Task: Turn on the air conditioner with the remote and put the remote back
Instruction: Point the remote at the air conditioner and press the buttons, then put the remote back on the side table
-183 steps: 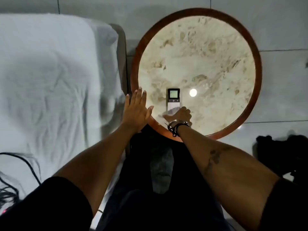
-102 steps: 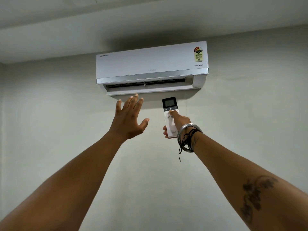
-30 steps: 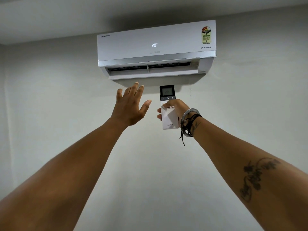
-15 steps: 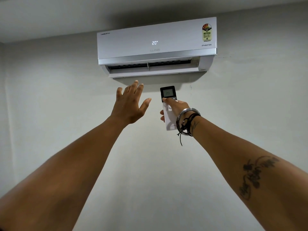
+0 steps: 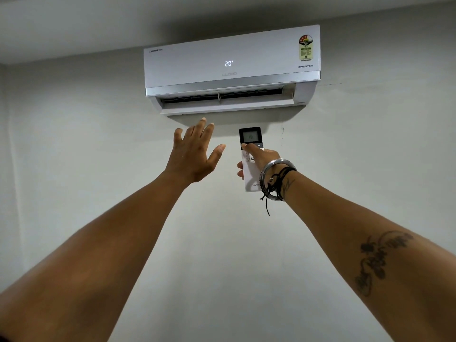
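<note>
A white split air conditioner (image 5: 232, 67) hangs high on the wall, its front showing a lit "20°" and its bottom flap partly open. My right hand (image 5: 260, 160) is raised below it and holds a white remote (image 5: 250, 138) with a dark lit screen at its top, pointed up at the unit. The thumb rests on the buttons just under the screen. My left hand (image 5: 195, 154) is raised to the left of the remote, fingers spread, holding nothing.
A plain grey wall (image 5: 98, 169) fills the view, with the ceiling (image 5: 98, 25) above. Bracelets and black cords circle my right wrist (image 5: 276, 180).
The unit's display lit up with 20° and its flap has opened since 3.4 s ago. In the last second my thumb has shifted along the buttons under the screen; both arms stay raised.
</note>
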